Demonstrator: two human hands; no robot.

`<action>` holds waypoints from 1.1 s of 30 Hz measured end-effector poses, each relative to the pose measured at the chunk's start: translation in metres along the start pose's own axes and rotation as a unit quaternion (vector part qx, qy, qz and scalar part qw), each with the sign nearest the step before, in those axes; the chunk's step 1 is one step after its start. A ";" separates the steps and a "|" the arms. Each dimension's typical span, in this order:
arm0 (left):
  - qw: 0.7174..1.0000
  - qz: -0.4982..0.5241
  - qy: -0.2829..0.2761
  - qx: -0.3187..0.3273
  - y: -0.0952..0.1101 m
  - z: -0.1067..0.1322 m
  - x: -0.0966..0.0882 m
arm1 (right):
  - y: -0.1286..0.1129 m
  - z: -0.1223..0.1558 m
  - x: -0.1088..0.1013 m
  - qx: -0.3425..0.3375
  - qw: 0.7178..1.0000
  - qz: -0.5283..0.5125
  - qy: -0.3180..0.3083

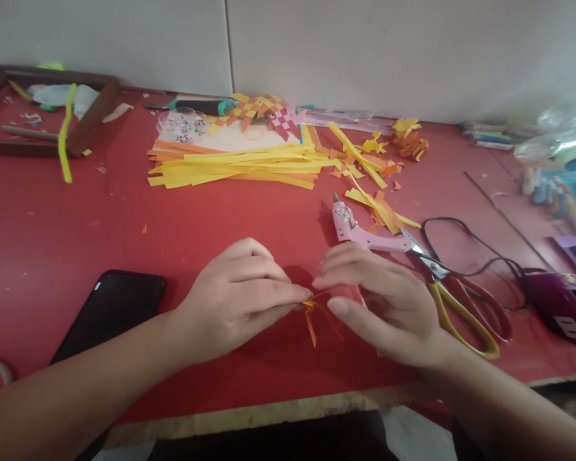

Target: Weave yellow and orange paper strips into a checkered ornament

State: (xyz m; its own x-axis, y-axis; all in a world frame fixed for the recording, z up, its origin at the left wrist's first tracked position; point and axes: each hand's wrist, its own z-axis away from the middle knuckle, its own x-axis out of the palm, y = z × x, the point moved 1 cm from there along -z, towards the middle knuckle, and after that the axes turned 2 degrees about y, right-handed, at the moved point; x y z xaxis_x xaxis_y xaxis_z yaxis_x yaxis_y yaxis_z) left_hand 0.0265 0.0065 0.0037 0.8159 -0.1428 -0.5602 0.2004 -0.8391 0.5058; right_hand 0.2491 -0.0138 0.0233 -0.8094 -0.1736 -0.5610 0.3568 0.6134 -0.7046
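Between the thumb and fingertips of my left hand [240, 304] is a small folded piece of orange paper strips [311, 325], with loose ends hanging down and to the right. My right hand [393, 301] is just right of it, thumb and fingers apart around the loose strip ends. Whether a fingertip touches a strip is hard to see. A pink glue gun [374, 241] lies just beyond my right hand. Scissors [461, 301] with one yellow and one red handle rest to the right of that hand.
Yellow and orange paper strips [240, 168] lie stacked at the back, near woven paper fish [254, 109] and scraps. A black phone [115, 307] is left of my left arm. A wooden frame [93, 115] sits back left. A purple box [559, 304] with a cord is at right.
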 end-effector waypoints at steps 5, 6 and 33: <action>0.999 0.036 0.000 0.002 -0.001 -0.002 0.001 | -0.002 0.000 0.005 -0.014 1.000 -0.012 0.016; 0.999 0.048 -0.001 0.001 -0.001 -0.002 0.002 | -0.002 0.000 0.005 -0.017 1.000 -0.018 0.014; 0.970 0.107 -0.010 -0.219 0.003 -0.004 0.000 | -0.003 0.010 0.012 -0.128 0.958 0.222 0.128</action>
State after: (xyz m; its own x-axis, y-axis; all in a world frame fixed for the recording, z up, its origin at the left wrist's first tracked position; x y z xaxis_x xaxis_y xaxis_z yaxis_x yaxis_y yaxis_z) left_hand 0.0296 0.0061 0.0078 0.8548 -0.3022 -0.4219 0.2425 -0.4862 0.8395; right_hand 0.2424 -0.0254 0.0144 -0.7043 0.3217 -0.6328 0.5922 0.7579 -0.2738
